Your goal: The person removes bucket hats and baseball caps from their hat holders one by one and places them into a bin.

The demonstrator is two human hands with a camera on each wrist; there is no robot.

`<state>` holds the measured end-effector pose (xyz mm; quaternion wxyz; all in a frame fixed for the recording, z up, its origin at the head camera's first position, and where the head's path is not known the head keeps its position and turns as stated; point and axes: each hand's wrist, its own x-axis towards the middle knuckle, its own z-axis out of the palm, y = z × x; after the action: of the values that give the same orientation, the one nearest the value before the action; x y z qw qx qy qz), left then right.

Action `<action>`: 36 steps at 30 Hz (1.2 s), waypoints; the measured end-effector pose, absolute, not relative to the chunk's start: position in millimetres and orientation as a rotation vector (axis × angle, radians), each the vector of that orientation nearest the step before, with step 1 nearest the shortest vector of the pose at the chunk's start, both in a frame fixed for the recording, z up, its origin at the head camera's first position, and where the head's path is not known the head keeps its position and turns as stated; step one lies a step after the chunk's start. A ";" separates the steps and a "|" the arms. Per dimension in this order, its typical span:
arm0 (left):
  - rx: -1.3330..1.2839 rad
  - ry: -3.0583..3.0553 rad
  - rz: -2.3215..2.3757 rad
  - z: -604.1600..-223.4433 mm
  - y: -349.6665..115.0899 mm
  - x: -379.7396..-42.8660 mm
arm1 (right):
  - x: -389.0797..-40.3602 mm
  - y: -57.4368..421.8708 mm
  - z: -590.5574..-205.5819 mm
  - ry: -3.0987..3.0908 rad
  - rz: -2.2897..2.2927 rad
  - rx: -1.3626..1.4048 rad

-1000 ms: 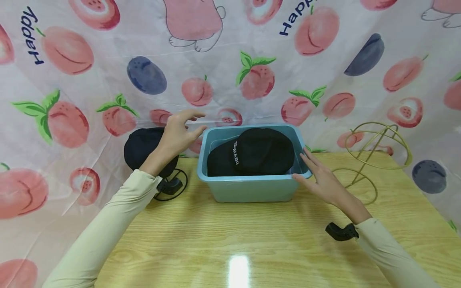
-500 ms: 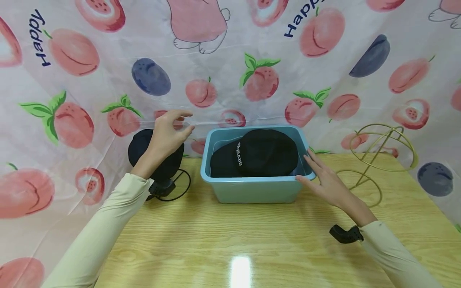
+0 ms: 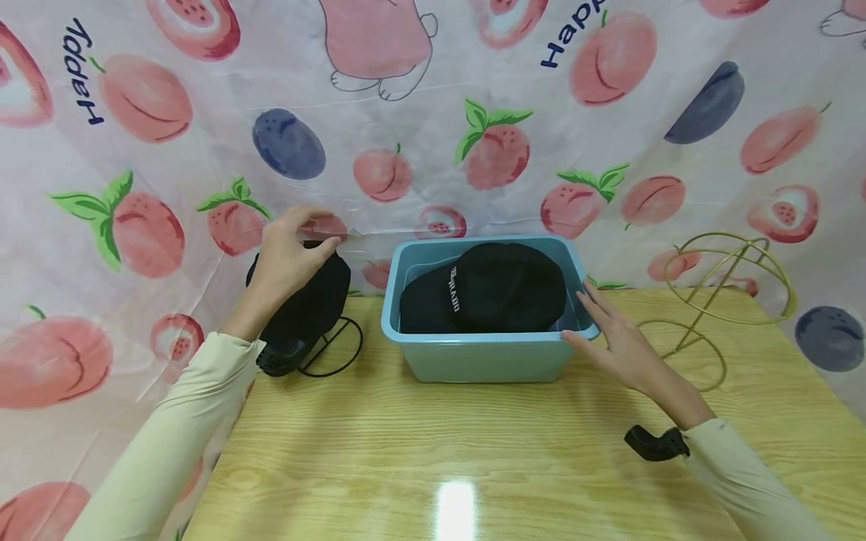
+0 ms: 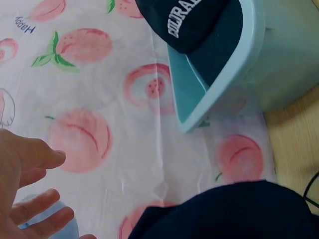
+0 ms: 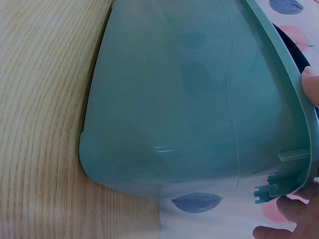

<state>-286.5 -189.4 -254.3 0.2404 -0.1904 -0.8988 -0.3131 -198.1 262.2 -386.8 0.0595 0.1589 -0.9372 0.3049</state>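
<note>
My left hand (image 3: 287, 252) is raised in front of and above a black cap (image 3: 314, 293) on a black wire stand (image 3: 352, 353) at the left. The fingers bend forward, the thumb stands apart, and nothing is between them. In the left wrist view that cap's dark crown (image 4: 234, 211) lies below the hand. A light blue plastic bin (image 3: 480, 359) holds another black cap (image 3: 514, 289) with white lettering. My right hand (image 3: 625, 349) rests at the bin's right rim, thumb at the front corner and fingers extended along the side. The right wrist view shows the thumb (image 5: 311, 85) at the rim.
A gold wire stand (image 3: 707, 297) with round loops stands bare at the right, behind my right hand. The wooden table (image 3: 379, 458) lies under everything. A fruit-print cloth (image 3: 419, 135) hangs close behind the bin. Each wrist carries a small black camera mount (image 3: 656, 443).
My left hand has moved left, away from the bin and over the cap on the black stand. My right hand stays at the bin's rim. The whole head view has shifted slightly.
</note>
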 end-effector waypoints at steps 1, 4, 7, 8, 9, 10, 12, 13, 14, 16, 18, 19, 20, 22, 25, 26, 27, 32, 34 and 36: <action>-0.515 -2.456 -0.856 -254.2 -190.7 -286.4 | -198.1 263.0 -387.2 -2.833 0.921 0.482; -0.503 -2.439 -0.861 -253.7 -194.3 -285.7 | -197.9 265.0 -388.3 -2.818 0.913 0.483; -0.484 -2.431 -0.859 -253.0 -197.9 -283.3 | -197.7 266.4 -389.2 -2.809 0.911 0.481; -0.476 -2.429 -0.856 -253.1 -199.1 -282.6 | -197.5 266.6 -389.4 -2.809 0.912 0.478; -0.467 -2.431 -0.850 -253.4 -200.7 -281.8 | -197.4 266.8 -389.8 -2.809 0.914 0.475; -0.456 -2.435 -0.845 -253.8 -202.3 -281.3 | -197.0 266.9 -390.2 -2.808 0.914 0.471; -0.428 -2.444 -0.835 -254.6 -205.3 -279.8 | -196.1 267.1 -391.0 -2.809 0.918 0.465; -0.413 -2.450 -0.830 -255.1 -207.1 -279.5 | -195.6 267.1 -391.2 -2.811 0.920 0.464; -0.398 -2.456 -0.825 -255.5 -209.0 -279.4 | -195.1 267.2 -391.4 -2.806 0.923 0.462; -0.364 -2.469 -0.821 -255.4 -213.0 -279.3 | -194.2 267.3 -391.2 -2.796 0.923 0.467; -0.332 -2.486 -0.820 -254.6 -217.4 -279.4 | -194.2 267.3 -390.8 -2.784 0.923 0.479; -0.321 -2.496 -0.818 -254.2 -219.8 -279.6 | -194.4 267.1 -390.7 -2.777 0.920 0.483; -0.311 -2.512 -0.817 -253.7 -222.4 -279.5 | -194.6 266.8 -390.6 -2.770 0.918 0.487; -0.294 -2.554 -0.808 -253.0 -227.9 -279.2 | -195.1 266.3 -390.5 -2.765 0.915 0.496; -0.294 -2.614 -0.797 -253.4 -236.1 -278.5 | -195.6 265.3 -390.9 -2.768 0.914 0.492; -0.290 -2.631 -0.791 -254.0 -238.7 -278.2 | -195.7 265.0 -391.0 -2.770 0.916 0.488; -0.289 -2.645 -0.787 -254.9 -241.4 -278.4 | -196.0 264.9 -391.1 -2.770 0.917 0.485; -0.249 -2.743 -0.773 -261.5 -254.2 -277.0 | -197.1 264.4 -391.7 -2.771 0.915 0.489; -0.225 -2.795 -0.776 -264.4 -258.6 -275.8 | -197.6 264.5 -392.4 -2.774 0.917 0.494; -0.208 -2.831 -0.788 -267.5 -262.1 -275.2 | -198.2 264.7 -393.4 -2.773 0.916 0.496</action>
<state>-275.2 -262.1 -267.5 0.0975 -0.0702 -0.9564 -0.2661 -198.2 264.7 -393.4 0.0896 0.1667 -0.9324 0.3078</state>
